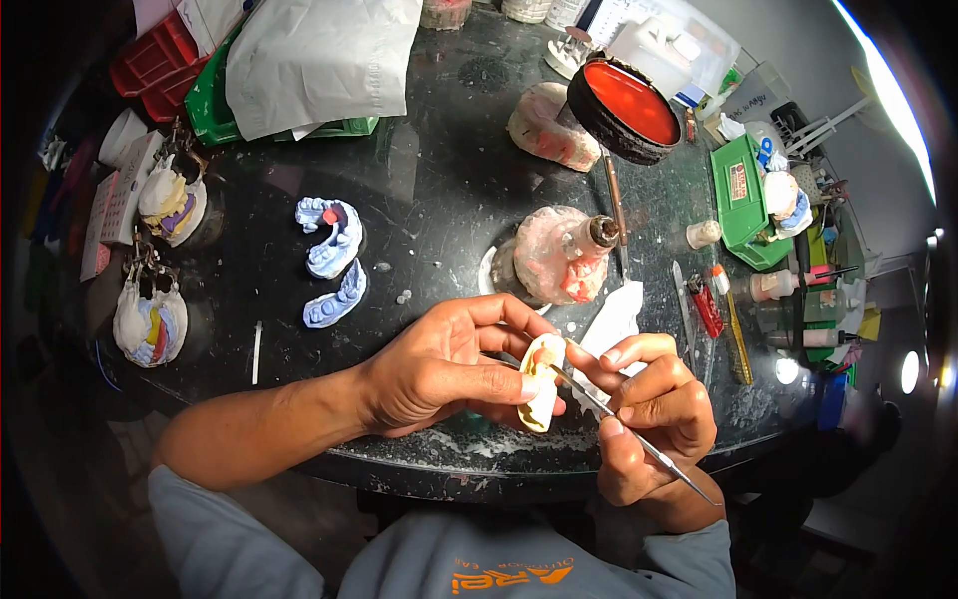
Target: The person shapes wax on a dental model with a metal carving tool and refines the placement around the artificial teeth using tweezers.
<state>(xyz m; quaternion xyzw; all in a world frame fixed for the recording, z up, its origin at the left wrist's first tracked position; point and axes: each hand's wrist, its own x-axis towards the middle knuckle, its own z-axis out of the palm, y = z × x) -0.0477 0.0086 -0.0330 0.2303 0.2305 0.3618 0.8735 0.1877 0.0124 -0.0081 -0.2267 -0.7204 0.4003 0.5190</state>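
Note:
Between the thumb and fingers of my left hand (449, 369) is a pale yellow dental cast (540, 404), held up over the table's front edge. My right hand (659, 409) grips a thin metal dental carver (639, 439) like a pen. The carver's upper tip meets the cast near a pinkish patch, while its hooked other end points down to the right. Just behind the hands stands an alcohol burner (589, 240) on a wax-smeared, pinkish base (544, 250). White tissue (614, 324) lies behind my right hand.
Two blue-grey dental casts (334, 245) lie left of centre. Articulated models (150, 319) stand at far left. Right of the burner are a brown-handled tool (613, 200), a red utility knife (707, 307) and a green tray (738, 200). A round pan of red wax (627, 105) sits at the back.

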